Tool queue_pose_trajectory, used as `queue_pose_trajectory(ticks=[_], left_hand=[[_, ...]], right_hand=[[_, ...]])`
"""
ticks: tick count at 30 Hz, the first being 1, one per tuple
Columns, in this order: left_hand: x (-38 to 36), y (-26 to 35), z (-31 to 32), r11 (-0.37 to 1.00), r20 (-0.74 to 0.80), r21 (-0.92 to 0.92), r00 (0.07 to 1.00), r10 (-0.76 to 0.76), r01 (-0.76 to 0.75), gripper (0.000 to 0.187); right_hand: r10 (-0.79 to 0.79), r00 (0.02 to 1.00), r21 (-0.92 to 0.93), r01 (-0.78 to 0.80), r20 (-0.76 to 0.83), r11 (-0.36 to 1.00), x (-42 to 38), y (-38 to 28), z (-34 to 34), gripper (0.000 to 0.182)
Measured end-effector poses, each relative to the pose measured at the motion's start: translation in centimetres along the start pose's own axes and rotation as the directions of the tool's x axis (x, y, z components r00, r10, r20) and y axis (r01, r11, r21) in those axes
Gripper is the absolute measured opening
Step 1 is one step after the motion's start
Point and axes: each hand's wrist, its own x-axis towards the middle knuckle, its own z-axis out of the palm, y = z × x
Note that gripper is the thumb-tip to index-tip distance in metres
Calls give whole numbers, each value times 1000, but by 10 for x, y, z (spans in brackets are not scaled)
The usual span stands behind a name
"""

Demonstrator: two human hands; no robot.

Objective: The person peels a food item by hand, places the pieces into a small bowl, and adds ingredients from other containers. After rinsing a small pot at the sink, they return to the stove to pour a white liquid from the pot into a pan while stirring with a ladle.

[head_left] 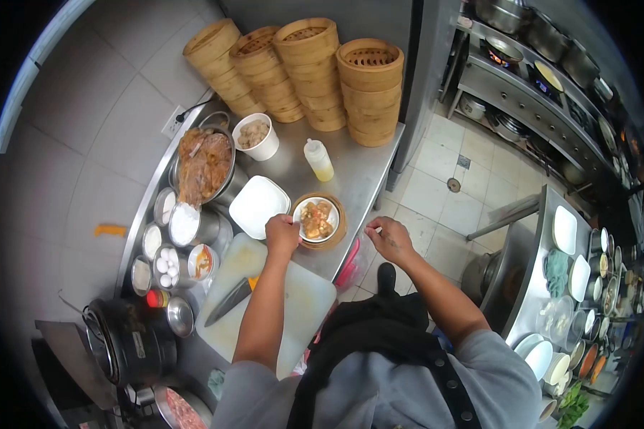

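Observation:
My left hand [283, 234] is closed at the left rim of a small white bowl [300, 227]. Chunks of orange-brown food [317, 217] fill the bowl, which sits inside a round bamboo steamer basket [340, 227] near the counter's right edge. Off that edge, in the air, my right hand [390, 238] has its fingers curled together; whatever may be between the fingertips is too small to make out. Beside my left hand lie stacked white square plates [259, 206]. Below it, a knife [225, 303] with an orange handle rests on a white cutting board [304, 300].
Tall stacks of bamboo steamers [371, 96] stand along the counter's back. A squeeze bottle [318, 160], a white tub [256, 137] and a pot of meat [206, 164] are nearer. Metal containers [195, 227] line the left wall. A lit stove [511, 79] stands across the floor.

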Motion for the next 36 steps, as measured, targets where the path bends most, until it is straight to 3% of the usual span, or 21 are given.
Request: queue_pose_trajectory(ticks=[2,3,4,6,7,9,10,12,13,14,15,17,18,20,22,25,29,31,33,35,36], left_hand=[[-8,6,-1,962,-75,259,991,109,-87,13],[-7,0,-1,962,-80,258,991,109,-86,13],[-3,-15,3,945,-132,308,978,162,-115,14],[15,-60,14,888,-191,392,922,336,-241,20],[6,-55,11,883,-177,391,921,348,-259,20],[-18,-17,9,978,-28,196,996,83,-76,24],[-19,-8,11,980,16,193,999,45,-47,25],[-12,-8,12,967,113,247,993,34,-62,19],[-7,-13,14,949,156,299,987,49,-95,13],[-9,-13,20,967,143,232,987,71,-104,12],[-13,-15,28,981,123,165,989,80,-100,12],[-25,-5,42,987,149,110,984,97,-114,12],[-32,1,51,993,159,51,983,94,-104,12],[-42,16,69,991,170,50,979,110,-120,11],[-48,33,97,988,182,33,973,144,-152,11],[-38,37,145,988,211,-4,966,150,-153,16],[-35,85,212,995,239,3,966,101,-105,23],[-30,119,241,998,339,-55,941,-5,25,28],[-11,136,274,990,380,-136,925,16,39,32],[2,168,304,939,602,-262,799,-20,221,37],[6,184,321,927,597,-304,802,5,220,37]], right_hand=[[92,995,116,-95,32,989,7,-6,8,41],[179,982,226,-189,63,956,12,-9,12,42],[175,983,227,-184,59,957,19,-7,19,42],[292,939,299,-336,180,893,32,-1,37,45],[295,930,304,-353,221,885,38,-7,42,49],[278,933,225,-328,226,917,46,-19,49,59],[257,947,130,-284,192,950,48,-20,50,64],[276,936,183,-317,217,931,47,-15,53,73],[311,940,186,-334,144,924,41,-5,61,74],[338,937,189,-348,82,918,38,4,64,76],[350,935,195,-353,53,915,35,2,50,76],[443,857,260,-505,263,823,21,-9,10,70],[443,862,266,-500,248,824,18,-4,-1,70],[542,768,388,-641,342,663,7,12,-15,58],[476,747,436,-661,464,611,8,49,-29,65],[451,825,503,-566,342,653,3,81,-74,53],[487,814,409,-580,316,705,8,116,-164,49],[503,805,418,-593,314,688,16,150,-194,51],[539,801,460,-593,259,660,24,166,-230,45],[556,796,440,-599,237,669,39,180,-266,49],[565,795,420,-600,219,681,50,189,-285,52]])
